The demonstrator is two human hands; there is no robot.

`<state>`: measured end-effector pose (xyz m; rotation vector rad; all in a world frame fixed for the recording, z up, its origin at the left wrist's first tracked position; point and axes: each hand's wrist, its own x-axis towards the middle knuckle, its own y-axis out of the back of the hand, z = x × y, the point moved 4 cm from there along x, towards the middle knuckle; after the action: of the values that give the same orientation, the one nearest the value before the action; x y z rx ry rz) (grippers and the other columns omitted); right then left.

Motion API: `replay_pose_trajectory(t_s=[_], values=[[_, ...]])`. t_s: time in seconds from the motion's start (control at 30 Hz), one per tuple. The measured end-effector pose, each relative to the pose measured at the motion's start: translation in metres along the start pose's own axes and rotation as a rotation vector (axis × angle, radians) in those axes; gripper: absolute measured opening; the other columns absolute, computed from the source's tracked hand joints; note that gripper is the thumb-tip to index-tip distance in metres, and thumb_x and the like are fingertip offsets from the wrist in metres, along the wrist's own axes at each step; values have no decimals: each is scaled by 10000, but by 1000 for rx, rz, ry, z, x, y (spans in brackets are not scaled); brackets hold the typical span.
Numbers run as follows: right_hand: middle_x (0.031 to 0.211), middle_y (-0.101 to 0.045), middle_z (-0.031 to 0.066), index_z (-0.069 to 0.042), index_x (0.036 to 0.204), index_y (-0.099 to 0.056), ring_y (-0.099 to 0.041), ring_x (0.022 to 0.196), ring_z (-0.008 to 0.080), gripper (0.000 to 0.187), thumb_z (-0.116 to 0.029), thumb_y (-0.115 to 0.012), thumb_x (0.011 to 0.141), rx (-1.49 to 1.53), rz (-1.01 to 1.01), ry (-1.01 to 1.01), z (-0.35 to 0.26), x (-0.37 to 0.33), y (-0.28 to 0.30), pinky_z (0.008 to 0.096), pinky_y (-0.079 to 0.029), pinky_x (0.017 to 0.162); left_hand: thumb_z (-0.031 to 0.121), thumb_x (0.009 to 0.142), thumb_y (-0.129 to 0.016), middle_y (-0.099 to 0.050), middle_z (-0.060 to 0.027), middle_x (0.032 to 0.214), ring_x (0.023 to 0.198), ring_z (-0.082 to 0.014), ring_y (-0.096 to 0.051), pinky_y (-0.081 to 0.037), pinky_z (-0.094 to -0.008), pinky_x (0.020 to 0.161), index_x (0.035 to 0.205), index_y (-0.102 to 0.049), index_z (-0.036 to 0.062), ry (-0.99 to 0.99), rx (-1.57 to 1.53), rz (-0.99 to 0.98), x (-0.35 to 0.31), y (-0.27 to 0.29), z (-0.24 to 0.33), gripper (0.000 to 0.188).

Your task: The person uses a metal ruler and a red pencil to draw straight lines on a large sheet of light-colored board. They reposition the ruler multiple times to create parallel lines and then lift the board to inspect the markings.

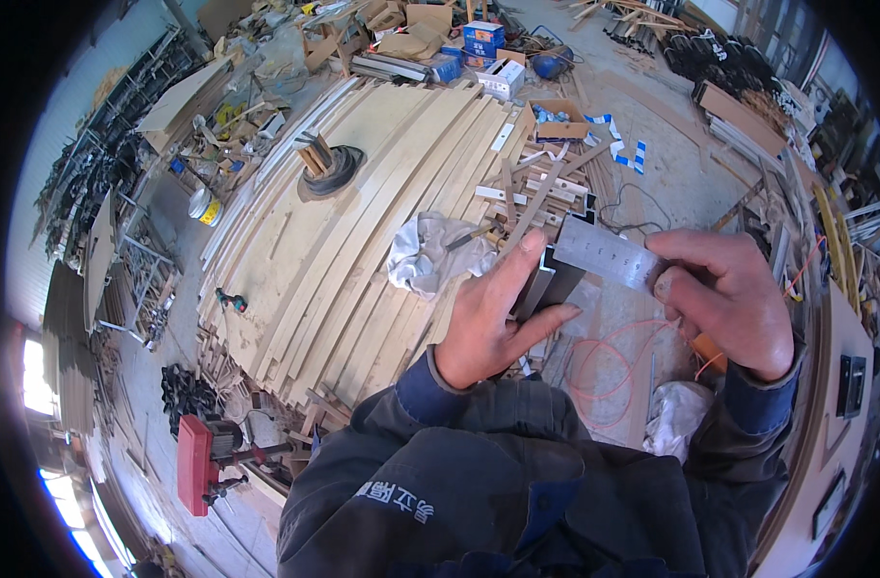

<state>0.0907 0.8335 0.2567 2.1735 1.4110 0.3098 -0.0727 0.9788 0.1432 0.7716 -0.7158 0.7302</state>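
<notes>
The left hand (488, 323) is gripping a short dark metal profile (548, 287), thumb pressing along its top end and the fingers curling underneath, while the right hand (724, 299) is pinching the handle end of a steel square (606, 252) between thumb and fingertips and laying its blade across the profile's end. The blade is touching the profile, so the checking looks to be under way; no mark shows on the metal, and whether any cutting or fitting is left cannot be told from here. Both pieces are being held up in the air, above the near edge of a broad stack of pale planks (363, 222). Just beside the left thumb a crumpled grey rag (426, 252) is lying on the planks, and farther up a dark round base (332, 171) is carrying a few wooden offcuts. Below the right hand an orange cord (604, 376) is looping over the floor by a white bag (673, 416). Beyond the planks an open cardboard box (560, 118) is holding small pieces too blurred to name, and blue boxes (482, 39) are standing closed.
</notes>
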Motion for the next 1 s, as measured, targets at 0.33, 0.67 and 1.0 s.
replay_pose_trajectory(t_s=[0.33,0.67,1.0], values=[[685,-648,61,19,1180,-702,-566,543,80,288,-60,-633,912,-88,17,31,-4,4,-5,259,-435,481,176,723,-931,-626,-262,1288,1136,-303,-672,-539,-366,933,1499,-360,-61,-23,52,-14,-8,-1,-2,991],[638,-615,42,-24,1163,-728,-512,480,79,283,-107,-633,909,-96,16,44,-4,7,0,263,-415,473,127,740,-903,-672,-251,1210,1071,-306,-701,-543,-361,906,1509,-362,-53,4,34,-48,-4,-1,-2,956],[619,-591,30,-31,1155,-730,-497,483,76,286,-124,-634,902,-93,-2,72,13,24,-1,264,-410,474,114,756,-885,-669,-255,1223,1084,-292,-698,-543,-353,908,1503,-373,-64,74,37,-76,-8,-10,-13,923]])
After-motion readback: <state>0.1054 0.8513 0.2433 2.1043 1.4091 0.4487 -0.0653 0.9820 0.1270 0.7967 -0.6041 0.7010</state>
